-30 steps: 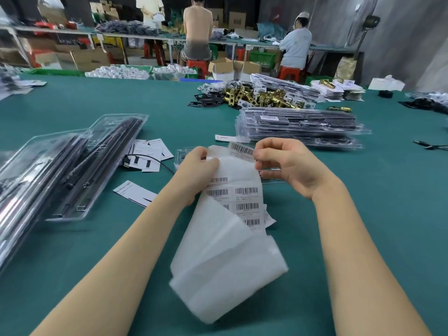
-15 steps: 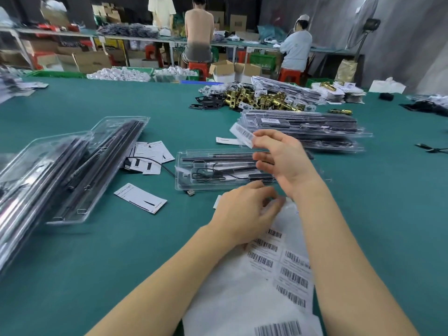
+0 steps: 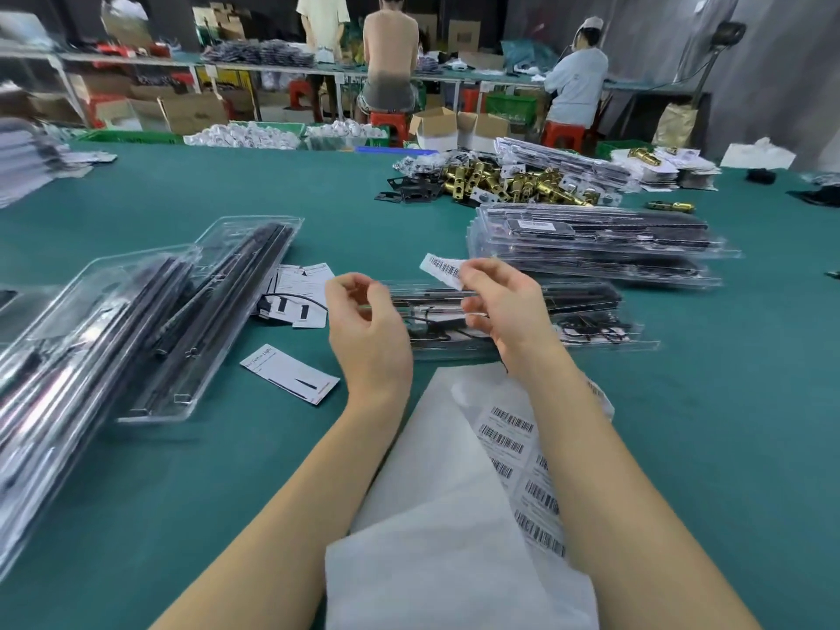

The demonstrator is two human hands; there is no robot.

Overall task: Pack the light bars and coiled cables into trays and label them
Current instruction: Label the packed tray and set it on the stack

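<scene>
My right hand (image 3: 504,302) pinches a small white barcode label (image 3: 443,269) and holds it above a clear plastic tray (image 3: 591,329) that lies across the green table with black light bars and a coiled cable inside. My left hand (image 3: 363,325) hovers just left of the label, above the tray's left end, with loosely curled fingers that hold nothing. The label sheet (image 3: 513,443) with several barcode stickers lies on the table between my forearms, its white backing paper folded toward me.
A stack of packed, closed trays (image 3: 600,243) sits behind the open one. Trays of black light bars (image 3: 218,320) lie at the left, with white instruction cards (image 3: 291,374) beside them. Brass hardware (image 3: 513,181) is piled farther back. People work at a far bench.
My left hand has let go of the label sheet and risen toward the tray. The sheet now lies flat on the table. My right hand still holds the peeled label.
</scene>
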